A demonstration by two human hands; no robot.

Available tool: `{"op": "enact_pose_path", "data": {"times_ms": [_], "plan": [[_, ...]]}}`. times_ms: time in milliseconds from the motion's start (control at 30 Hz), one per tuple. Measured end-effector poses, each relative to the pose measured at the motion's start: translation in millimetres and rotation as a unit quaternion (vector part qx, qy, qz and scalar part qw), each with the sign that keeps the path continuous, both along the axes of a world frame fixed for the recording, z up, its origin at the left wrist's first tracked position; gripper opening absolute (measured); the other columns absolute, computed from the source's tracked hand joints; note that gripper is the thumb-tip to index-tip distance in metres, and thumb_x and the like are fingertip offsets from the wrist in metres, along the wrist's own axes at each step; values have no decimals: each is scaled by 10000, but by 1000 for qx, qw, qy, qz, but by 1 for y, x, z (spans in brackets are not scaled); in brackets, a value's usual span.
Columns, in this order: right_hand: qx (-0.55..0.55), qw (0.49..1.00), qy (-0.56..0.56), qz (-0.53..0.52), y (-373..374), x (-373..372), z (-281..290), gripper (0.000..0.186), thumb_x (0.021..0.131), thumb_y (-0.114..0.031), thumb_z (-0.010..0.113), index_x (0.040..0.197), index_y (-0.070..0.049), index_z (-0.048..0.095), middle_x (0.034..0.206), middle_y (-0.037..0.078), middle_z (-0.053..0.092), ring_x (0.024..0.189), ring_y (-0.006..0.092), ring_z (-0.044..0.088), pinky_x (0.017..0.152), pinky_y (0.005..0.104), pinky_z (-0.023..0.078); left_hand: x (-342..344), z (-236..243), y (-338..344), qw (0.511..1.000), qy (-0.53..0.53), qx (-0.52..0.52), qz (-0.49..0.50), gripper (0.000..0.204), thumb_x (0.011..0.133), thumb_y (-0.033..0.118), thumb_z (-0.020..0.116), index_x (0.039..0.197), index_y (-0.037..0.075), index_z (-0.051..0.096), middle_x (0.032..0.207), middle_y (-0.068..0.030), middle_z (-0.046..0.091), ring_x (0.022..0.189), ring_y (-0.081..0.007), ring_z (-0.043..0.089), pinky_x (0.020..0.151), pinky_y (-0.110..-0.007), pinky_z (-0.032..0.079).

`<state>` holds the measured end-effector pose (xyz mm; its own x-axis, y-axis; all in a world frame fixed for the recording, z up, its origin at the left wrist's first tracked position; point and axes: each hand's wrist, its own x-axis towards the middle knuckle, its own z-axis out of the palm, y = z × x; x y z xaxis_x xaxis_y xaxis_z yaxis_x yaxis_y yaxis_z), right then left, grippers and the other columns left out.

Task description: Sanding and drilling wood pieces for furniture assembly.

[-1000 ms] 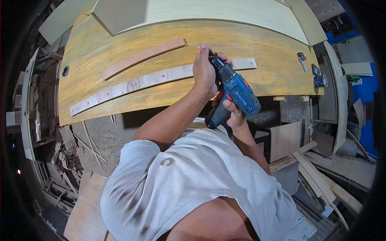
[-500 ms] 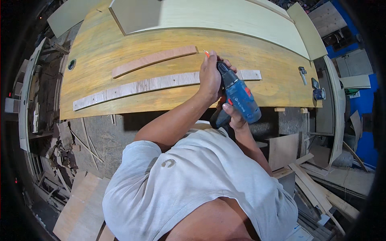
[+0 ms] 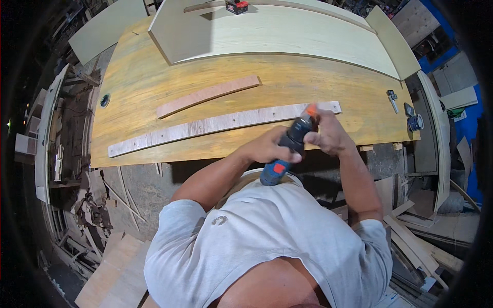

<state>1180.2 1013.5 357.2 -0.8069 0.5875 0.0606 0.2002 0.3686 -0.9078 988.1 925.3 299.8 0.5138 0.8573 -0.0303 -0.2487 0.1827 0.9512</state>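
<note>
A blue and black cordless drill (image 3: pixel 297 134) is held close to my body, its rear end (image 3: pixel 272 174) against my shirt and its front pointing away. My left hand (image 3: pixel 271 146) is closed around the drill's middle. My right hand (image 3: pixel 331 132) curls at the drill's front end, its fingers at a small orange piece (image 3: pixel 311 109); motion blurs this spot. Just beyond the drill, a long pale wooden strip (image 3: pixel 205 126) with several small holes lies along the table's near side. Behind it rests a shorter reddish wooden strip (image 3: pixel 208 96).
The yellowish wooden table (image 3: pixel 123 77) carries a large pale panel assembly (image 3: pixel 287 38) at the back, with a small dark box (image 3: pixel 236 6) on it. A metal tool (image 3: pixel 392 101) and a round reel (image 3: pixel 415 122) sit at the right edge. Wood offcuts (image 3: pixel 92 205) litter the floor.
The drill has swung round and drawn in against my body. My left hand has moved from the front onto its body; my right hand has gone from its handle to its front.
</note>
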Motion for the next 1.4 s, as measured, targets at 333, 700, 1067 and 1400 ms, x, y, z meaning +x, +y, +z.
{"op": "enact_pose_path", "data": {"times_ms": [333,700,1067,1400], "plan": [[108,989,100,-26,-17,-25,-39,511,701,-441,702,565,-61,388,540,56,339,523,183,354,491,351,297,6,29,-17,945,260,164,107,321,703,229,745,868,-23,634,713,-175,624,659,-273,622,641,-368,489],[-163,978,129,-35,-6,4,-93,989,654,-278,884,1414,-59,290,1340,121,490,1269,238,457,1019,389,371,-3,4,10,945,-157,-21,286,422,840,401,646,968,-1,618,858,-98,647,736,-191,637,712,-329,532],[-117,955,212,-172,-26,-1,-141,402,825,-134,752,1156,-70,532,1040,57,588,905,143,618,817,315,513,-58,-78,107,830,354,266,338,219,847,199,694,1017,76,632,1103,-118,630,1099,-328,552,966,-461,400],[-193,917,170,-305,-14,85,-160,365,829,-61,691,1148,-39,514,879,27,584,804,114,588,739,284,493,-259,-154,114,596,789,-31,145,644,791,437,726,1347,206,498,1338,-139,543,1262,-340,489,1025,-511,392]]}}
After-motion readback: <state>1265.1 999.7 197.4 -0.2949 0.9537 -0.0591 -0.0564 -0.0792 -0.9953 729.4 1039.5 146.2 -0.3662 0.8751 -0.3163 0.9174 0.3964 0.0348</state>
